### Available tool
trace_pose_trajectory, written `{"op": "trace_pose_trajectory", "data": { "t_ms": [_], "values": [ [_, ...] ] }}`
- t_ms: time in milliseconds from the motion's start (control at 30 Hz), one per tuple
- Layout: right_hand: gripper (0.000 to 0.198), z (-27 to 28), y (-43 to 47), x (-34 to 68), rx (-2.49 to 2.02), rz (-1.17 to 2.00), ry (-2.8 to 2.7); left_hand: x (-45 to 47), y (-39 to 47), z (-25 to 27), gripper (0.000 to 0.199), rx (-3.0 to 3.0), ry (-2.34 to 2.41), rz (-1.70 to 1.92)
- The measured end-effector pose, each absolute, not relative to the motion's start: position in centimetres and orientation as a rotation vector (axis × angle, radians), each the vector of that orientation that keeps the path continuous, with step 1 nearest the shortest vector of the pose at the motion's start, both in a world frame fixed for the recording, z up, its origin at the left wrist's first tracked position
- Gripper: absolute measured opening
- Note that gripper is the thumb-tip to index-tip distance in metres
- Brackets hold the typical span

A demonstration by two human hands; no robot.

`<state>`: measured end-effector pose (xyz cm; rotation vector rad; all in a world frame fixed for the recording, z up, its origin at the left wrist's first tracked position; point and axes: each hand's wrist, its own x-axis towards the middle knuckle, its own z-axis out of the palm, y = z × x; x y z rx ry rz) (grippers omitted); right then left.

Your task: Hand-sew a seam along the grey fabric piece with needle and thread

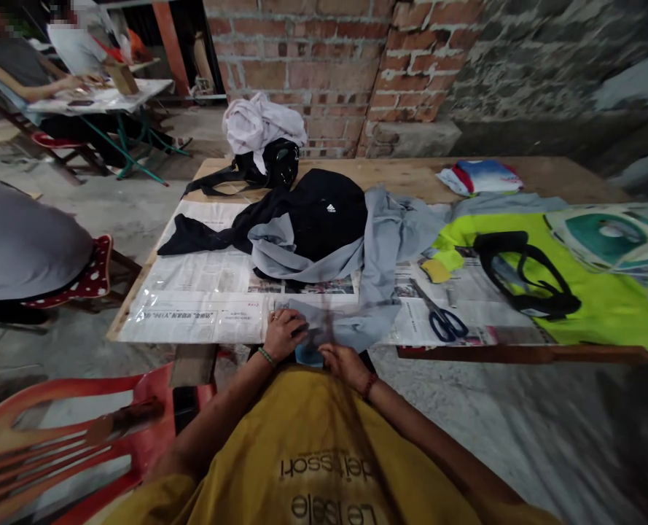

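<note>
Fingers of my left hand (285, 334) are half-curled on the near end of the grey cloth (364, 324), left of the scissors (436, 309). Right hand (348, 367) sits between it and the scissors, fingers curled in at the cloth's front edge. Contact area is blurred: can't tell if either has fabric pinched. Cloth lies left of the scissors on newspaper (192, 288), near end at the surface (400, 171) edge, rest running back toward the dark garment (324, 211), left of and beyond the scissors. Can't tell if the two are joined. Handling guess: light, soft, limp, not fragile; creases and slides easily. Best hold: front edge, two spots apart. Yellow-green cloth (597, 321) and iron (602, 237) are right of the scissors.
</note>
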<state>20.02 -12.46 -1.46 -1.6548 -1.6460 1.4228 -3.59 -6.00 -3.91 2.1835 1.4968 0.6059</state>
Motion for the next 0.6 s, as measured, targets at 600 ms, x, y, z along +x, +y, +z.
{"op": "trace_pose_trajectory", "data": {
  "t_ms": [600],
  "values": [
    [0.019, -0.6, -8.6, 17.1, -1.637, 1.186, -1.746, -2.8, -4.1, -4.8, 0.009, 2.041, 1.519, 0.635]
  ]
}}
